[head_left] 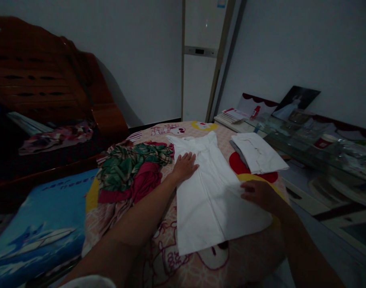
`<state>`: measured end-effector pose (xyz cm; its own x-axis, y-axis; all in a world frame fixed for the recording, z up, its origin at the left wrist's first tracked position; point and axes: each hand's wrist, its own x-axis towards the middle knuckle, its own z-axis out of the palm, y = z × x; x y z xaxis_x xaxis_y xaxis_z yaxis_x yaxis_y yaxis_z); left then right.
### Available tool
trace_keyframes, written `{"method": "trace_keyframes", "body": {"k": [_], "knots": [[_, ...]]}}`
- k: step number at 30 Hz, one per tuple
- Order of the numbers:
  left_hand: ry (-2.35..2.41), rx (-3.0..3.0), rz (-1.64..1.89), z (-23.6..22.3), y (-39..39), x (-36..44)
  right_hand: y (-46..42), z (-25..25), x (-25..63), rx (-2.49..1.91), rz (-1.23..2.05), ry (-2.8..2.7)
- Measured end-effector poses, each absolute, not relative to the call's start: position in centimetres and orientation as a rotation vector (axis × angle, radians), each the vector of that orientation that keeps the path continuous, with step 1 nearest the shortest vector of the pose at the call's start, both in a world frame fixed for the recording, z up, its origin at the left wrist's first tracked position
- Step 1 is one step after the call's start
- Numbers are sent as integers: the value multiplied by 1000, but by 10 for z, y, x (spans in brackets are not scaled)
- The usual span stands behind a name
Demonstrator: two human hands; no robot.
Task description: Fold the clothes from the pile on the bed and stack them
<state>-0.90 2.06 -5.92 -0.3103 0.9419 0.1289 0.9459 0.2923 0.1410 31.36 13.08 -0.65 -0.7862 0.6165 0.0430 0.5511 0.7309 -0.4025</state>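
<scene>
A white shirt lies folded lengthwise on a round table with a pink cartoon cloth. My left hand rests flat on the shirt's left edge, fingers stretched out. My right hand presses on the shirt's right side, fingers bent down onto the cloth. A second folded white garment lies at the table's far right, apart from both hands.
A heap of green plaid and magenta clothes sits left of the shirt. A blue cushion lies at lower left, a dark wooden bench behind. A glass-topped table with clutter stands right; a tall air conditioner in the corner.
</scene>
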Motion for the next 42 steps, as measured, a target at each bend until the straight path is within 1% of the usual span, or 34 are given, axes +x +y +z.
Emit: {"method": "trace_keyframes", "body": {"k": [3,6,10,16,20,26,29,32,34,35,36,39,42], "knots": [[-2506,-1831,-303,-58,19,-8,123,-11,331,-1044,429,-2848],[-2518,-1833,-320,-57,18,-7,123,-12,337,-1078,474,-2860],[-2505,-1840,-361,-57,17,-8,125,-16,335,-987,532,-2790],[-2459,-1858,-416,-59,16,-9,125,-18,327,-992,454,-2825],[-2421,-1856,-534,-64,17,-10,117,-10,325,-1022,460,-2785],[-2162,-2021,-821,-78,22,-8,82,16,320,-998,660,-2803],[-2081,-2054,-891,-83,24,-6,63,22,316,-898,949,-2797],[-2055,-2061,-895,-84,24,-7,54,19,313,-768,1340,-2761],[-2052,-2062,-894,-83,24,-7,55,16,313,-778,1561,-2678],[-2051,-2065,-899,-81,23,-7,58,15,313,-817,1602,-2623],[-2049,-2074,-907,-79,23,-5,61,14,314,-867,1586,-2566],[-2034,-2144,-927,-71,20,4,71,12,317,-975,1376,-2471],[-2068,-2210,-918,-64,18,18,74,6,319,-1002,1355,-2506]]}}
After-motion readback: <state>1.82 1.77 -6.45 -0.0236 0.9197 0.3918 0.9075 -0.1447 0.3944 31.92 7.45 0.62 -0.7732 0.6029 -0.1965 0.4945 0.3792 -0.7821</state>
